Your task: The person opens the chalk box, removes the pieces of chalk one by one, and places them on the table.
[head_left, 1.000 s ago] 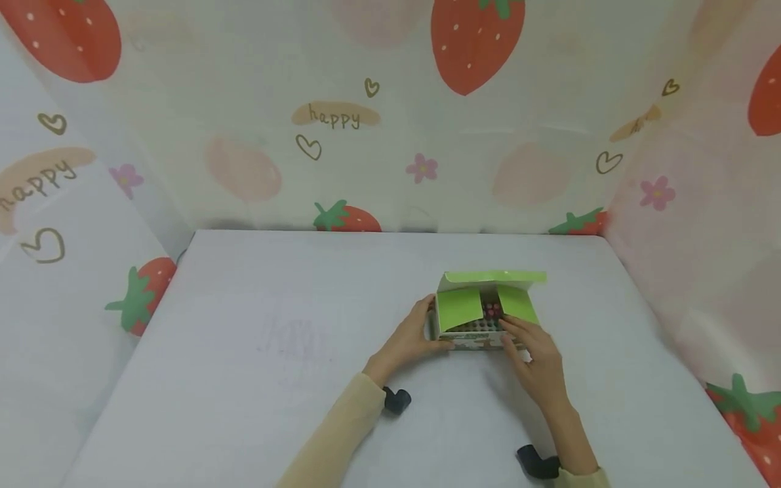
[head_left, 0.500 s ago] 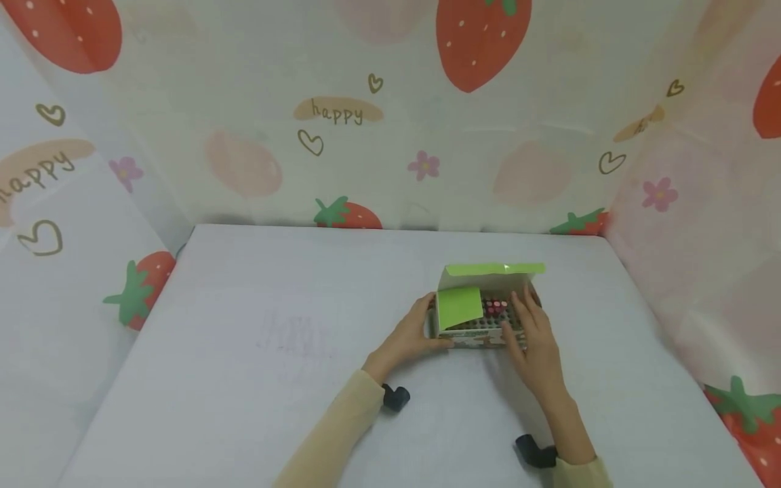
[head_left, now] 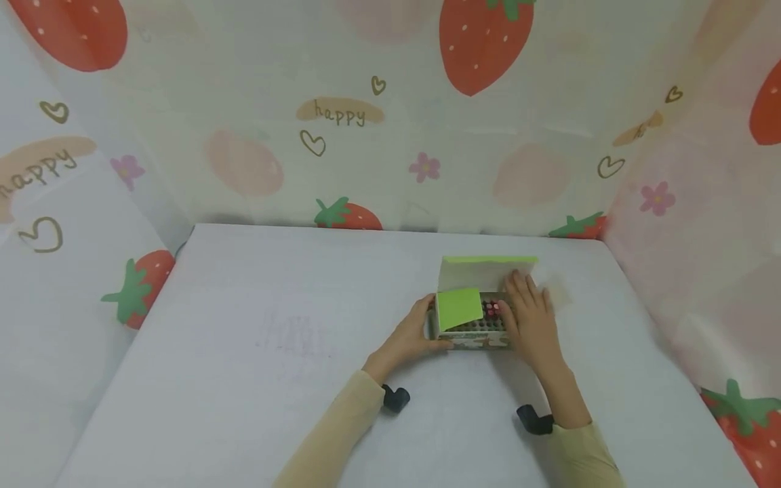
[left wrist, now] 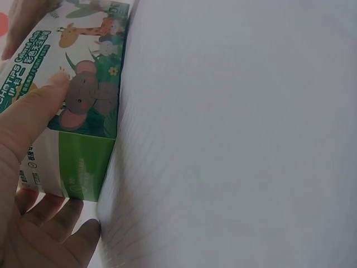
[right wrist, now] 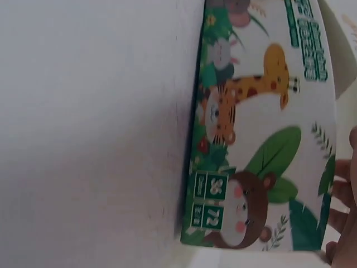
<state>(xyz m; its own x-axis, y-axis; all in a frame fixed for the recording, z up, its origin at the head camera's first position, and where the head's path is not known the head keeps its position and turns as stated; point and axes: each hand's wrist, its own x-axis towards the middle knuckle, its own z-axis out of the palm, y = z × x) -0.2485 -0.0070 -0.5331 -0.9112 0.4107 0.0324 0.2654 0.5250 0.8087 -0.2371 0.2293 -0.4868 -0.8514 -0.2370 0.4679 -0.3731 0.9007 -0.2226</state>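
Note:
A cardboard box of colored chalk (head_left: 478,339) stands on the table, its green-edged lid (head_left: 470,276) raised at the back. The left green inner flap (head_left: 459,308) still lies over part of the contents. Between that flap and my right hand show rows of chalk tips, with pink chalk sticks (head_left: 491,309) among darker ones. My left hand (head_left: 405,342) holds the left end, thumb on the printed front (left wrist: 92,84) and fingers at the end wall. My right hand (head_left: 533,325) lies over the right end, fingers extended toward the lid; it hides the right flap.
The white table (head_left: 293,285) spreads around the box. Strawberry-printed sheets (head_left: 342,163) rise behind and at both sides. Dark wrist camera mounts (head_left: 396,398) stick out from both wrists.
My right hand has pushed the right flap back, uncovering chalk, then moved farther up toward the lid. The lid has tilted more upright. The left hand keeps its hold on the box.

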